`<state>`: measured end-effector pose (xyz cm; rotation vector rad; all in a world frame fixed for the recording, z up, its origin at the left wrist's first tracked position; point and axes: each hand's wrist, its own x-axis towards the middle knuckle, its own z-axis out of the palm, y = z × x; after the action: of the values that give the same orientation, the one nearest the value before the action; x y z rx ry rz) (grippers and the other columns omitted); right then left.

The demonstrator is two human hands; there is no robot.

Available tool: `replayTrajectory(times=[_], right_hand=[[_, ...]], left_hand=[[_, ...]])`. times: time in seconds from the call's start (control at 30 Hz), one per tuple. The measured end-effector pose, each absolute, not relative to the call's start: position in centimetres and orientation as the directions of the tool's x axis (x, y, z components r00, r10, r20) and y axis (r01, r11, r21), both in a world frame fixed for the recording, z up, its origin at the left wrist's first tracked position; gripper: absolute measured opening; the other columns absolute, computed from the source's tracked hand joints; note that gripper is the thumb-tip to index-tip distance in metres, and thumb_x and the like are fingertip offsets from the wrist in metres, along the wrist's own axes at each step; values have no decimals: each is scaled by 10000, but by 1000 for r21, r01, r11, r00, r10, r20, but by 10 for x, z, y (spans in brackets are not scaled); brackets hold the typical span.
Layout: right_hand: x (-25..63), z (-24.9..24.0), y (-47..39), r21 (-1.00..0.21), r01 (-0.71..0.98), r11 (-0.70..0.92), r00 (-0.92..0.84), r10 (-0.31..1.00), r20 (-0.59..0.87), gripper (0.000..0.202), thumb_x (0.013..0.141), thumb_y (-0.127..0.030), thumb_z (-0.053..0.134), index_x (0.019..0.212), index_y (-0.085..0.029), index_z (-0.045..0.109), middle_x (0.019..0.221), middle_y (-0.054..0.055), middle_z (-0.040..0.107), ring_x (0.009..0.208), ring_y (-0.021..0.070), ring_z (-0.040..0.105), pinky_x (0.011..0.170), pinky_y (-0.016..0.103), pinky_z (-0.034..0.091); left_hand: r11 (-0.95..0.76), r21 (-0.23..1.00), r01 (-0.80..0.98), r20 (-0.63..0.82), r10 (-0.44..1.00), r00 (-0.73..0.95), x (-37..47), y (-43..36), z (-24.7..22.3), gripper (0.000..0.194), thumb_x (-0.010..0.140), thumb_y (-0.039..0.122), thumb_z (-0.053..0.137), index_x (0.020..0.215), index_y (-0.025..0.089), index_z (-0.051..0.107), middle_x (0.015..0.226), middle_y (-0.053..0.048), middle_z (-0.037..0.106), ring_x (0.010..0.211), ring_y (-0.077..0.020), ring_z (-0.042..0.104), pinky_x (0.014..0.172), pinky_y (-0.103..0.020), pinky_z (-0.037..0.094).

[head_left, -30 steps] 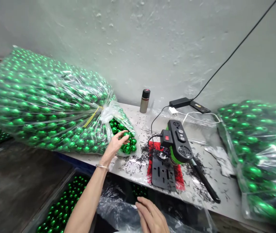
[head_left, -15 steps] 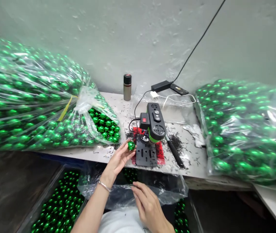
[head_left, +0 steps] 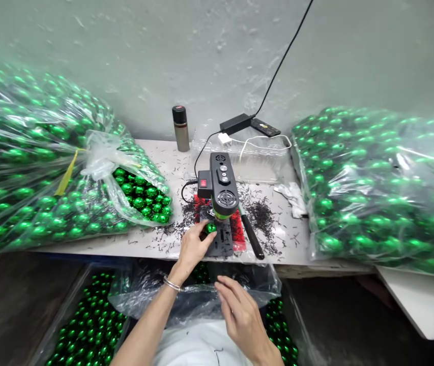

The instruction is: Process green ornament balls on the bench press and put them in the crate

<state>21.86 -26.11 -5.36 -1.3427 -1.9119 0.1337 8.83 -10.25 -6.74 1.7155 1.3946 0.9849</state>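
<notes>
Between the thumb and fingers of my left hand (head_left: 195,245) is a shiny green ball (head_left: 210,228). It is held over the slotted black base plate (head_left: 222,248), close beneath the head of a small black bench drill press (head_left: 224,185). My right hand (head_left: 242,317) hovers over my lap near a clear plastic sheet (head_left: 194,300), its fingers slightly bent and apart, with nothing seen in them. The press's black lever handle (head_left: 253,238) slants down to the right, untouched. Red material (head_left: 238,231) lies under the base plate.
Large clear bags of green balls stand left (head_left: 41,193) and right (head_left: 373,193) on the white table (head_left: 155,152). Dark shavings (head_left: 260,216) lie around the press. A bottle (head_left: 180,129), power adapter (head_left: 235,123) and white cloth (head_left: 292,198) are behind. More green balls (head_left: 87,325) fill a bag below.
My left hand has carried the green ball rightward from beside the base plate to under the press head. My right hand has hardly moved. The view has shifted slightly.
</notes>
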Motion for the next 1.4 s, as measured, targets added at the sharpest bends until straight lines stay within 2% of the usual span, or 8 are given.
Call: replayTrajectory(times=[0.13,0.37,0.5,0.67,0.97,1.13,1.27,1.4], right_hand=[[230,-46,-255,-483,762,432,-112,822,558,348,894,-50,463,1179,-165,628,1093,124,718,1014,182,709,847,296,630],[264,-13,-230,-419,816,398,1,724,690,422,884,-36,510,1257,-205,612,1099,107,713,1025,187,704,874,299,619],[272,12,-213,-358,842,404,45,608,792,515,857,-23,559,1334,-217,553,1169,112,673,1089,207,669,887,334,618],[268,27,-190,-345,793,502,-14,582,813,557,855,-214,659,1385,-196,492,1258,145,618,1135,259,638,832,388,635],[258,30,-172,-384,666,640,-8,521,854,381,937,-485,493,1122,-176,617,987,117,682,909,228,673,663,369,597],[245,10,-165,-400,681,613,-11,555,832,260,966,-239,403,730,-205,507,700,29,570,620,127,531,563,288,429],[241,-32,-160,-328,706,628,10,454,891,267,959,-219,351,717,-219,463,694,27,550,584,126,459,554,298,389],[244,-69,-160,-324,746,581,-18,505,863,324,976,-255,240,704,-240,415,644,12,509,598,145,473,660,349,450]], left_hand=[[-367,742,562,297,930,216,91,-104,-67,282,847,310,669,1104,198,694,1136,-97,728,1081,-265,656,986,-436,493],[-498,640,585,382,867,320,84,-101,-71,276,868,315,661,1120,203,669,1135,-104,720,1079,-267,652,1044,-471,443],[-495,647,580,383,869,313,88,-98,-73,290,842,306,696,1105,184,682,1126,-110,717,1074,-269,648,1057,-483,432],[-451,732,511,330,891,313,91,-94,-78,316,807,333,745,1092,202,705,1113,-86,728,1064,-252,651,1100,-513,374],[-433,782,450,289,889,354,87,-95,-77,340,792,328,768,1111,222,713,1103,-75,735,1045,-251,635,1090,-516,362],[-434,781,450,296,891,344,88,-95,-78,329,796,333,765,1099,213,716,1089,-77,733,1039,-251,633,1096,-505,357],[-442,783,438,305,886,350,89,-95,-79,329,796,333,766,1095,206,711,1075,-79,733,1022,-247,642,1096,-509,355],[-450,783,428,318,883,346,90,-96,-80,336,790,327,772,1092,196,707,1079,-82,728,1038,-250,638,1102,-520,343]])
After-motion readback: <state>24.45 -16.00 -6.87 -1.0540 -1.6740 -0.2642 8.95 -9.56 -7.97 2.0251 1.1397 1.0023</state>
